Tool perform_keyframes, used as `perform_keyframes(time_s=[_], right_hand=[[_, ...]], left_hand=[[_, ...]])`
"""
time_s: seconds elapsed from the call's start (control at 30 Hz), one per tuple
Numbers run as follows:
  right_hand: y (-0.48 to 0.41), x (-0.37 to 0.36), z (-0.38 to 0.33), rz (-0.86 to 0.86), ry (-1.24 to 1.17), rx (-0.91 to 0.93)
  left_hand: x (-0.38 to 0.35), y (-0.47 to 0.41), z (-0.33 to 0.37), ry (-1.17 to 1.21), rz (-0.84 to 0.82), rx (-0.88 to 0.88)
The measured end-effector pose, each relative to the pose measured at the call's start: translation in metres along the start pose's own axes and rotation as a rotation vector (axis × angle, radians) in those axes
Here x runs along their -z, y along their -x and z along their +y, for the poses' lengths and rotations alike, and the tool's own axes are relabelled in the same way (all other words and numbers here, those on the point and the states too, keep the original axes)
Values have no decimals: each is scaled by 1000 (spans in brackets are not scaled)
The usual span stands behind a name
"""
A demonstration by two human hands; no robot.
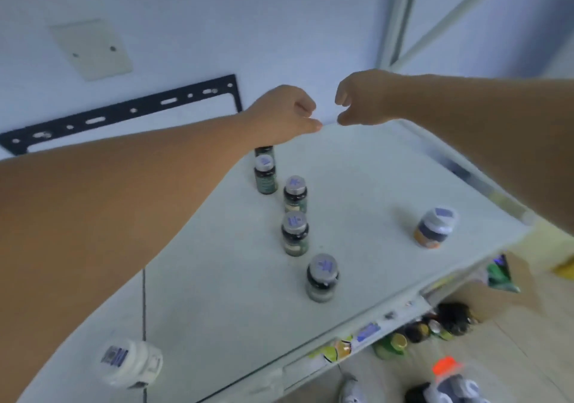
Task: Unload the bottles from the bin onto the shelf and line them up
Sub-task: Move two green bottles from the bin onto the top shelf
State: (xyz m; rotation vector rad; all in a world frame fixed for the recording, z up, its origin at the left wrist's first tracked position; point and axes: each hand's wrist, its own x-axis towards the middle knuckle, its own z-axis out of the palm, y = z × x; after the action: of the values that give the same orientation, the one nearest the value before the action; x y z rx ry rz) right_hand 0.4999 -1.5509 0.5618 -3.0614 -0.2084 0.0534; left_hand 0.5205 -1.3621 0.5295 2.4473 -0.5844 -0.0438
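Several dark bottles with grey caps stand in a diagonal row on the white shelf top (357,185): the nearest (322,278), then one (295,233), another (295,194) and one (265,174). My left wrist half hides a further bottle (264,150) at the row's far end. My left hand (285,113) hovers above that end with its fingers curled in and thumb out, holding nothing I can see. My right hand (360,98) hangs close beside it, loosely curled and empty. An orange-labelled bottle (435,227) stands apart on the right.
A white jar (130,362) stands at the near left of the shelf top. Below the shelf's front edge, a lower level holds more bottles (435,325). On the floor at the bottom right lie bottles, one with an orange cap (447,368). The wall is right behind the shelf.
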Motion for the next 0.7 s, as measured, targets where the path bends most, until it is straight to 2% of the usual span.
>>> perform_keyframes(time_s=[0.23, 0.4, 0.53, 0.7], right_hand=[[128, 35, 79, -24, 5, -275], [214, 44, 150, -138, 5, -420], [281, 24, 215, -318, 4, -517], [353, -45, 307, -404, -103, -637]], left_hand=[[-61, 4, 124, -77, -207, -311], [-126, 9, 220, -111, -313, -499], [-192, 14, 287, -132, -459, -565], [-288, 27, 344, -202, -659, -594]])
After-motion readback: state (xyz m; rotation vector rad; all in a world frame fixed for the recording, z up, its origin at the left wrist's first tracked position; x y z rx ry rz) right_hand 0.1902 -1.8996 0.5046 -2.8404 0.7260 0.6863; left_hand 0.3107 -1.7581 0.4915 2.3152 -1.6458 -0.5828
